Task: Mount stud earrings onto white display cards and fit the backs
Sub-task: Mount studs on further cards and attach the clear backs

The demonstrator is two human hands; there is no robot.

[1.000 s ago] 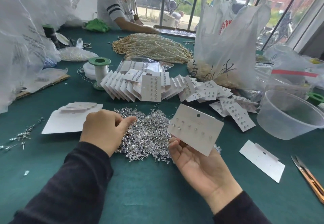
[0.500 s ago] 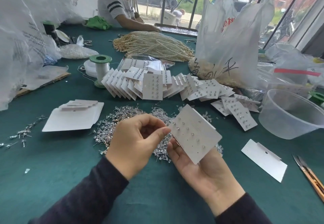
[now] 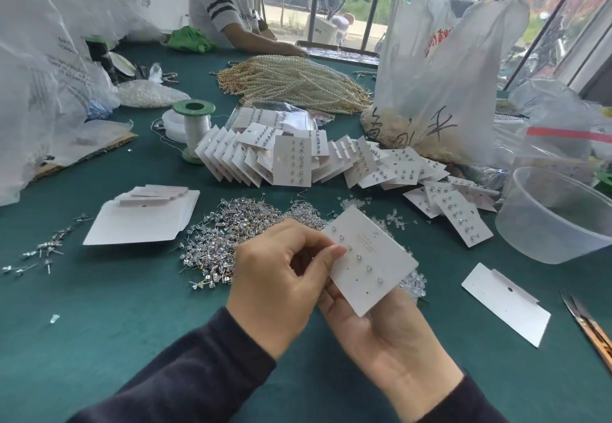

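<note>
My right hand (image 3: 381,330) holds a white display card (image 3: 371,260) from beneath, tilted, with several studs set in it. My left hand (image 3: 281,276) has thumb and forefinger pinched together at the card's left edge; whatever they pinch is too small to make out. Behind the hands lies a heap of loose silver stud earrings (image 3: 231,233) on the green table (image 3: 116,323). Clear earring backs (image 3: 412,285) lie scattered just right of the card. A spread of filled cards (image 3: 293,160) fans across the middle of the table.
Blank cards (image 3: 142,220) lie at left, one more blank card (image 3: 506,303) at right. A clear plastic tub (image 3: 559,217), scissors (image 3: 589,326), a green-capped spool (image 3: 195,131), pearl strands (image 3: 298,81) and plastic bags (image 3: 440,74) crowd the far side. Another person (image 3: 228,11) sits across.
My left hand left the stud heap and came right to the card's edge with fingertips pinched. My right hand tilted the card and drew it slightly nearer.
</note>
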